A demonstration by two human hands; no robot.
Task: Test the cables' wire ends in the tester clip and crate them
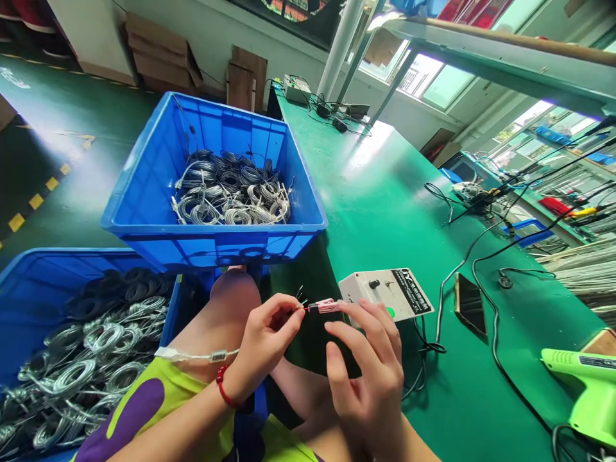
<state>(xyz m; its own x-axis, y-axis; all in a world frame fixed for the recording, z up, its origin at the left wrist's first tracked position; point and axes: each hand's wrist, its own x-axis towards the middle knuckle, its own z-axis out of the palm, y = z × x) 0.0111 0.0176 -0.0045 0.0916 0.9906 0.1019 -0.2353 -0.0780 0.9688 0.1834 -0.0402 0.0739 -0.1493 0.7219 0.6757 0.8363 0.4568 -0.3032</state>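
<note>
My left hand [269, 333] pinches the end of a cable, with several thin coloured wires [301, 296] fanning out at the fingertips. A red wire reaches from the pinch to a small pinkish clip-like tip [327, 307] in front of the beige control box [385, 292]. The cable's clear length, with a ferrite bead [219, 355] and a pale plug, runs across my lap below the left wrist. My right hand [366, 359] is open, its fingers spread and curved, with the index fingertip at or beside the pinkish tip. Whether it touches cannot be told.
A blue crate [216, 240] holds coiled cables ahead; another blue crate [29, 263] with coils stands at left. On the green bench [385, 212] lie black power cords [495, 314], a dark rectangular piece [470, 307] and a green glue gun [590, 385]. A shelf [505, 48] overhangs the bench.
</note>
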